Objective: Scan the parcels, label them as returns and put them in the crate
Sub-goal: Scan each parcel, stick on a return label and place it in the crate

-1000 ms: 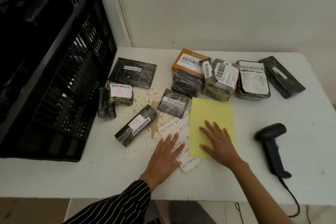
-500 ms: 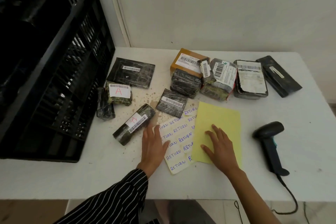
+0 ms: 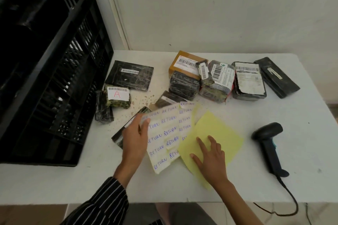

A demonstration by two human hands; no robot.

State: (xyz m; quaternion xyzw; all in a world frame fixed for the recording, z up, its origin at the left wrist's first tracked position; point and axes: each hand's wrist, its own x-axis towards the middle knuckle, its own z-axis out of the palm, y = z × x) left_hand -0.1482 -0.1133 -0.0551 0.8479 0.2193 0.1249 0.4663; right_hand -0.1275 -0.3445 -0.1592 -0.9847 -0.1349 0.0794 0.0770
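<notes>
Left hand [image 3: 136, 135]: pinches the left edge of the white paper sheet of handwritten blue RETURN labels [image 3: 164, 133], thumb on top, other fingers out of sight under it. The sheet's far end overlaps two parcels. Its right edge lies over the pale yellow paper sheet [image 3: 221, 128].

Right hand [image 3: 212, 155]: fingers spread and straight, pressed flat on the yellow sheet's near half and gripping nothing.

Under the left hand is a long black-wrapped parcel with a white barcode label [image 3: 118, 137], mostly hidden. A small dark flat parcel [image 3: 167, 98] pokes out past the label sheet's far edge.

All parcels are on the white table [image 3: 237, 184] and outside the crate:
- left group: flat black square parcel [image 3: 129, 75], black parcel with a white label marked red "A" [image 3: 118, 97], and a small black wrapped parcel [image 3: 103, 113] touching it
- back row: brown cardboard box [image 3: 184, 63], black film-wrapped block [image 3: 182, 86] against its front, small upright barcode parcel [image 3: 204, 73], grey parcel with a big white label [image 3: 217, 80], black parcel with a torn white label [image 3: 248, 82], and a long black flat parcel [image 3: 276, 76] at the right end

The black slatted plastic crate [image 3: 45, 78] sits on the table's left end — I can't tell what's inside, too dark.

The black handheld barcode scanner [image 3: 268, 142] lies right of the yellow sheet, apart from both hands, with its cable running off the near edge.
</notes>
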